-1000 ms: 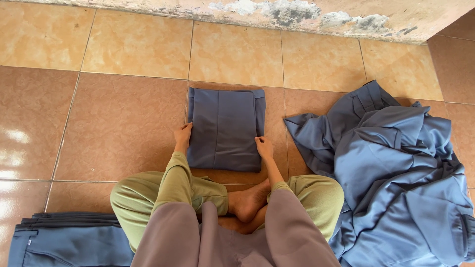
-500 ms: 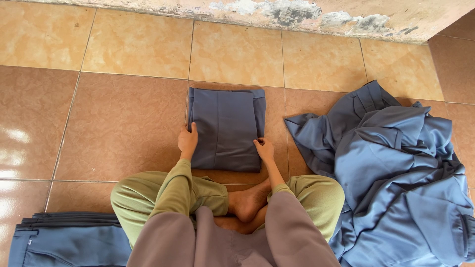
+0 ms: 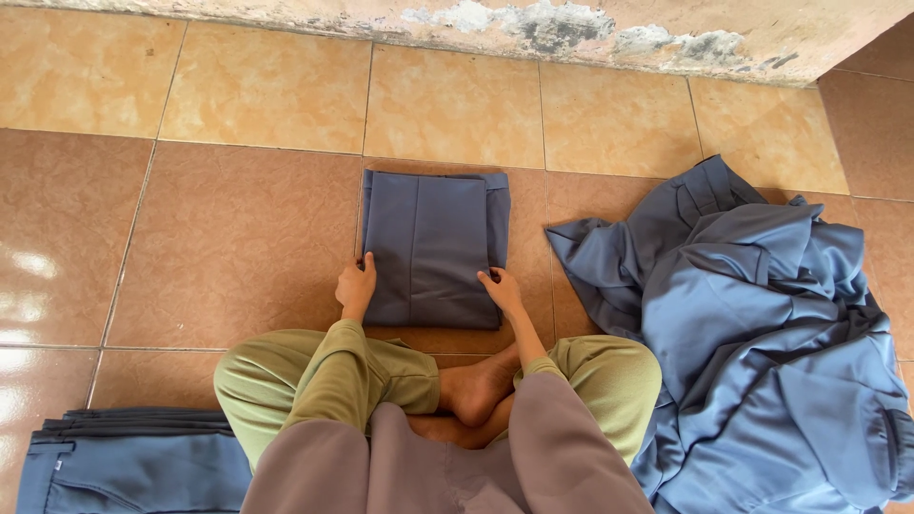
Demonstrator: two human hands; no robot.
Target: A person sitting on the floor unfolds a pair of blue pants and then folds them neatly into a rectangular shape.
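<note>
Cloth is the whole worry: the folded grey garment (image 3: 433,247) lies flat on the tiled floor (image 3: 238,238) straight ahead of my crossed legs, its far edge near the row of paler tiles. My left hand (image 3: 356,286) rests at the garment's near-left corner, fingers curled over the edge; whether they pinch the layers or only press on them I cannot tell. My right hand (image 3: 501,288) sits at the near-right corner, fingers bent down onto the fabric, the grip just as unclear.

Slippery as this material looks, I judge the stacked layers could slide apart if I lift by the near corners alone, so the far half would sag and unfold. One layer already juts past the garment's right edge. Dragging it could rumple the underside. Right of the garment, the loose heap of blue-grey clothes (image 3: 762,343) lies near enough to snag. The stack of folded pieces (image 3: 133,457) sits left of the garment, beside my knee.
</note>
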